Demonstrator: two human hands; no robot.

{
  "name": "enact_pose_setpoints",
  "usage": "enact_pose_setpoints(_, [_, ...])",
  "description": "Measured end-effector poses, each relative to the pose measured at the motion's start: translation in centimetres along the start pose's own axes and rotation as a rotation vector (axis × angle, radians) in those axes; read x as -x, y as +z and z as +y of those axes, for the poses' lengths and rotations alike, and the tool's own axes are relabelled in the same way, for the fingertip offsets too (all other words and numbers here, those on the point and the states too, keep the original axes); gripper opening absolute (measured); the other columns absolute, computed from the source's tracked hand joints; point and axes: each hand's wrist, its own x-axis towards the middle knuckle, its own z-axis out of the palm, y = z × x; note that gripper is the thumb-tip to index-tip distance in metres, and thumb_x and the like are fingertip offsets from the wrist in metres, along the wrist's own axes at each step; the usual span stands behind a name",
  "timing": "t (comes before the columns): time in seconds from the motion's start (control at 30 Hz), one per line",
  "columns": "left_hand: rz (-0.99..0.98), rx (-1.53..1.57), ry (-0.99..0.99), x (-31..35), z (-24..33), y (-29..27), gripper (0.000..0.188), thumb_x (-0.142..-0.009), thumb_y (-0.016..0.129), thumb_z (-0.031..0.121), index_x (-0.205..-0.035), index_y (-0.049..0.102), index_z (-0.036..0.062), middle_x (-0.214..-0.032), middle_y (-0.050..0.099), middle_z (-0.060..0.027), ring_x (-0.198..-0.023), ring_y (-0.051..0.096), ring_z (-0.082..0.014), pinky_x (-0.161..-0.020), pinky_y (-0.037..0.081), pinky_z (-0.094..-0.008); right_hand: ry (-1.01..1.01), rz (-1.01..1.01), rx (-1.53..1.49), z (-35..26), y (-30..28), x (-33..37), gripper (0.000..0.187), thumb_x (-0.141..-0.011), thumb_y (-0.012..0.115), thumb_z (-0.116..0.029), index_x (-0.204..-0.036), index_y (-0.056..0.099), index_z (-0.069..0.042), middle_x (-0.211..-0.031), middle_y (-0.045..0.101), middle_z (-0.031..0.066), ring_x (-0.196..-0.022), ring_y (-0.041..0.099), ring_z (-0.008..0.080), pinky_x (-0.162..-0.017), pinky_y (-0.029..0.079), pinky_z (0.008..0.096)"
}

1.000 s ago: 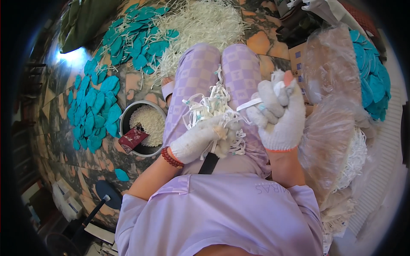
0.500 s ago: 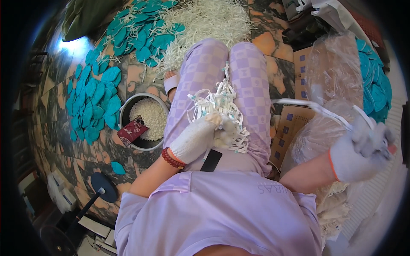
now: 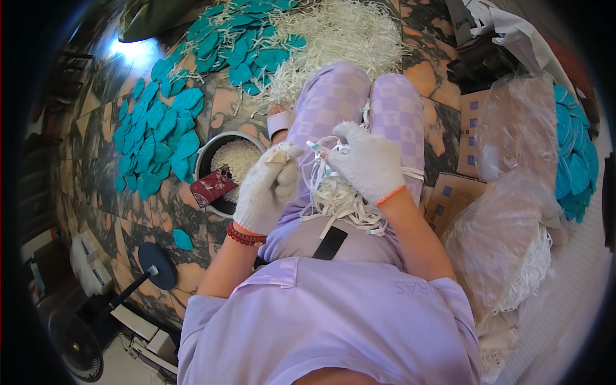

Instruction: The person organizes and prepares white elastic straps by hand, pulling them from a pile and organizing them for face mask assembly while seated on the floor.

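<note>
A tangle of narrow white straps (image 3: 346, 200) with small blue-green ends lies in my lap, over purple checked trousers. My right hand (image 3: 367, 163), in a white knit glove with an orange cuff, is closed at the top of the tangle, its fingertips pinching a white strap. Just left of the tangle is my left hand (image 3: 266, 189), gloved too, with a dark red bead bracelet at the wrist. Its fingers are curled together; what they hold, if anything, I cannot make out.
Left of my legs stands a grey pot (image 3: 200, 168) of white pellets, a flat dark red patterned rectangle (image 3: 213, 186) across its rim. Teal flat pieces (image 3: 157, 138) and loose white strips (image 3: 343, 45) cover floor ahead. Plastic-wrapped cardboard boxes (image 3: 452, 199) stand at right.
My right hand has come in from the far right, where it held a stretched white strap, to the tangle in my lap. My left hand has moved off the tangle to its left side.
</note>
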Motion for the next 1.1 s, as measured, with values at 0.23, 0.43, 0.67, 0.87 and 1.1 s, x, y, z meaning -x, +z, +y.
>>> enact_pose_setpoints(0.23, [-0.024, 0.043, 0.067, -0.7, 0.3, -1.9, 0.023, -0.098, 0.053, 0.027, -0.111, 0.056, 0.0077, -0.075, 0.04, 0.0062, -0.062, 0.034, -0.0052, -0.054, 0.028, -0.0207, 0.015, -0.056, 0.176, -1.7, 1.7, -0.2, 0.036, -0.083, 0.07, -0.043, -0.096, 0.066, -0.009, -0.082, 0.07, 0.012, -0.081, 0.069, 0.0333, -0.072, 0.053, 0.0429])
enact_pose_setpoints(0.43, [-0.029, -0.034, 0.076, -1.1, 0.2, -2.0, 0.027, -0.098, 0.054, 0.026, -0.114, 0.057, 0.0052, -0.076, 0.04, 0.0054, -0.063, 0.035, -0.0054, -0.054, 0.028, -0.0206, -0.181, 0.094, 0.038, 0.2, 1.3, 0.2, 0.018, -0.087, 0.063, -0.024, -0.089, 0.064, -0.006, -0.078, 0.068, 0.0173, -0.071, 0.067, 0.0345, -0.063, 0.051, 0.0461])
enact_pose_setpoints(0.67, [-0.296, -0.784, 0.331, -1.6, 3.8, 3.5, 0.062, -0.083, 0.075, 0.022, -0.136, 0.051, 0.0012, -0.077, 0.041, 0.0051, -0.065, 0.037, -0.0045, -0.058, 0.029, -0.0198, 0.102, 0.065, -0.552, -2.3, -8.0, 2.7, 0.01, -0.083, 0.068, -0.006, -0.093, 0.07, -0.003, -0.071, 0.065, 0.004, -0.06, 0.053, 0.0046, -0.054, 0.043, 0.0244])
enact_pose_setpoints(0.87, [-0.707, -1.14, 0.669, -3.5, 3.5, 8.9, 0.031, -0.088, 0.071, 0.024, -0.112, 0.063, 0.005, -0.085, 0.048, -0.0034, -0.076, 0.049, -0.0137, -0.068, 0.043, -0.0284, -0.024, 0.146, -0.607, -3.3, -10.5, 4.6, 0.01, -0.082, 0.067, 0.001, -0.091, 0.069, -0.003, -0.074, 0.067, 0.0022, -0.062, 0.058, 0.0031, -0.056, 0.046, 0.0207])
enact_pose_setpoints(1.1, [-0.862, -0.939, 0.304, -3.2, 1.2, 7.5, 0.024, -0.102, 0.052, 0.026, -0.091, 0.056, 0.0047, -0.087, 0.047, -0.0029, -0.082, 0.047, -0.0148, -0.074, 0.041, -0.0292, 0.099, 0.216, -1.247, 0.2, -12.3, 5.0, 0.017, -0.095, 0.06, -0.018, -0.098, 0.063, -0.001, -0.074, 0.06, 0.0017, -0.061, 0.057, 0.0068, -0.049, 0.043, 0.0198])
